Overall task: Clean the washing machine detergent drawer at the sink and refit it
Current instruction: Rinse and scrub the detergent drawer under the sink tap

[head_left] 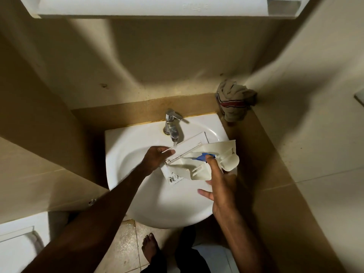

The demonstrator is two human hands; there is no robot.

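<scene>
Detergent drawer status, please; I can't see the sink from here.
Left hand grips the drawer at its front panel. Right hand holds its body, over the sink, under the running tap. Nothing in the way.

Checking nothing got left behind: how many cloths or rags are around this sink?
1: a crumpled rag sits on the counter corner right of the tap. Others may lie hidden outside the view.
</scene>
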